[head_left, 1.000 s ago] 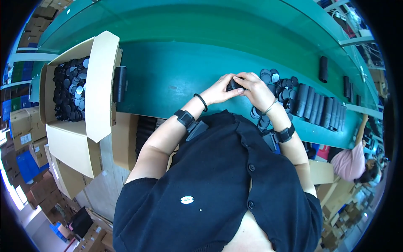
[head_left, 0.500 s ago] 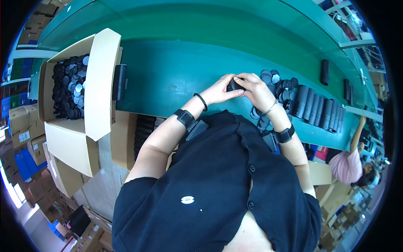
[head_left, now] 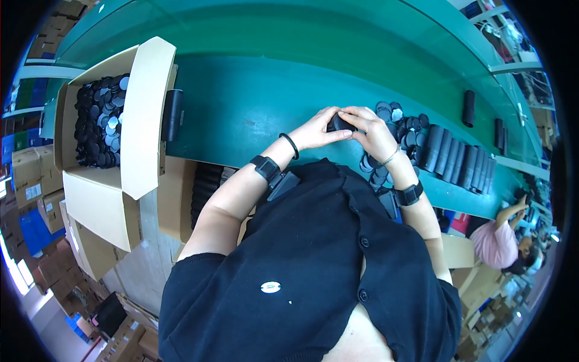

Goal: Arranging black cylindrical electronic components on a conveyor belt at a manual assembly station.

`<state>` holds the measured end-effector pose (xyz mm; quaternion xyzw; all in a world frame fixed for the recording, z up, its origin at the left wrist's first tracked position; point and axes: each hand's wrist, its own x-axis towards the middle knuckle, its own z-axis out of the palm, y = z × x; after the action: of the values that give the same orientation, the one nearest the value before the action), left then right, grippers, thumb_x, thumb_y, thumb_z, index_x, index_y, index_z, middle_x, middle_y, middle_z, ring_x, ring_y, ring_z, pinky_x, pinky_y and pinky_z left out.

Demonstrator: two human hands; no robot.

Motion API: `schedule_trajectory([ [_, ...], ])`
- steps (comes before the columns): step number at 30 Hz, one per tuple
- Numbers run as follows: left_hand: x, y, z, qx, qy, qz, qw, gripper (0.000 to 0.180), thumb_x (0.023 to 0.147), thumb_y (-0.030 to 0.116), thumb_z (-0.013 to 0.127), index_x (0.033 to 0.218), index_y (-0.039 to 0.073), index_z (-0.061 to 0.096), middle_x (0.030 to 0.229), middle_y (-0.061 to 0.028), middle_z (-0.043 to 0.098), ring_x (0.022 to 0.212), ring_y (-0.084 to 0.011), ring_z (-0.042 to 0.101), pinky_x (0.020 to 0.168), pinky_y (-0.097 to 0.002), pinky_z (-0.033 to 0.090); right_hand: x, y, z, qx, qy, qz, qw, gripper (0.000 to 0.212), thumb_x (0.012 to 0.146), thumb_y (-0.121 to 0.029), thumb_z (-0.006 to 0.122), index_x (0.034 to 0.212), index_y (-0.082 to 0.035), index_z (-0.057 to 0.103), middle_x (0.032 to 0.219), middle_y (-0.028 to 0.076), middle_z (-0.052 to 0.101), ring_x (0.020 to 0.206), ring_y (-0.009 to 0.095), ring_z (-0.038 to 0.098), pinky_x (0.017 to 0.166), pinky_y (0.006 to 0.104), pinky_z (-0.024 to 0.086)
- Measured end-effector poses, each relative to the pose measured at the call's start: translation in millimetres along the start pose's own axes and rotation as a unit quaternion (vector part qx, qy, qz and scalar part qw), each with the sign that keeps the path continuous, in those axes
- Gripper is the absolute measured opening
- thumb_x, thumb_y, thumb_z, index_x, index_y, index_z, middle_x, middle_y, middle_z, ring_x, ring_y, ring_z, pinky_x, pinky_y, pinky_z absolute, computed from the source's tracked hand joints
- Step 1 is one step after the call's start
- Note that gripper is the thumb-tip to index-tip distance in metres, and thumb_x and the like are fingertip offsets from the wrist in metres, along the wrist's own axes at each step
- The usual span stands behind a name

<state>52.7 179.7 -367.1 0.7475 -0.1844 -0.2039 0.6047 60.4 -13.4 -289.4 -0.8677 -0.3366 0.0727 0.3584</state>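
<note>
Between both hands, over the green table, is a short stack of black discs. My left hand is closed round its left side, thumb along the near edge. My right hand grips it from the right, fingers over the top; these fingers hide part of the stack. Loose black and grey discs lie in a heap just right of my right hand, some of them partly behind that wrist. Farther right, long stacks of black discs lie side by side in a row.
At the left stands an open cardboard box full of loose discs, a black cylinder beside its flap. Another black cylinder lies at the far right of the green table. A person in pink works at the right.
My hands stay in nearly the same place round the disc stack, with the fingers slightly shifted. At the right, the other person's raised arm has come down.
</note>
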Motion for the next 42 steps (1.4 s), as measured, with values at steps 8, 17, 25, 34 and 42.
schedule_trajectory([
  [8,1,-5,1,0.012,0.002,0.001,1.0,0.072,0.085,0.046,0.067,0.133,0.0,0.04,0.123,-0.0179,0.05,0.114,-0.0265,0.05,0.095,-0.0353,0.042,6,-5,-1,-0.031,-0.011,0.002,0.999,0.045,0.069,0.008,0.062,0.114,0.0,0.064,0.117,0.014,0.06,0.108,0.031,0.057,0.092,0.0379,0.048],
  [17,-1,5,-6,-0.03,-0.008,-0.013,0.999,0.06,0.087,0.036,0.066,0.13,0.003,0.041,0.12,-0.0155,0.052,0.107,-0.0225,0.052,0.091,-0.0337,0.043,12,1,0,0.004,-0.035,0.008,0.999,0.042,0.071,0.003,0.067,0.113,0.0,0.064,0.115,0.015,0.06,0.105,0.031,0.057,0.09,0.0384,0.049],
  [25,-1,1,-9,-0.15,-0.003,-0.034,0.988,0.067,0.085,0.027,0.069,0.136,0.009,0.029,0.118,-0.0121,0.052,0.101,-0.0163,0.053,0.077,-0.0281,0.047,8,33,22,0.49,-0.044,0.299,0.817,0.031,0.09,-0.022,0.065,0.119,-0.012,0.066,0.096,0.003,0.06,0.064,0.009,0.058,0.052,0.0205,0.05],
  [34,-5,-1,-16,-0.169,0.019,-0.043,0.985,0.074,0.079,0.022,0.077,0.136,0.01,0.031,0.118,-0.0109,0.05,0.102,-0.016,0.054,0.077,-0.0272,0.05,17,17,33,0.468,-0.027,0.271,0.841,0.033,0.089,-0.024,0.066,0.12,-0.01,0.065,0.082,0.0,0.063,0.057,0.006,0.057,0.048,0.0187,0.048],
  [42,-10,4,-26,-0.256,0.091,-0.056,0.961,0.055,0.084,0.021,0.067,0.13,0.009,0.039,0.116,-0.0127,0.053,0.107,-0.0199,0.054,0.091,-0.0338,0.046,18,44,47,0.636,-0.015,0.278,0.72,0.039,0.093,-0.026,0.061,0.128,-0.008,0.057,0.097,0.002,0.061,0.075,0.008,0.059,0.061,0.0218,0.051],
])
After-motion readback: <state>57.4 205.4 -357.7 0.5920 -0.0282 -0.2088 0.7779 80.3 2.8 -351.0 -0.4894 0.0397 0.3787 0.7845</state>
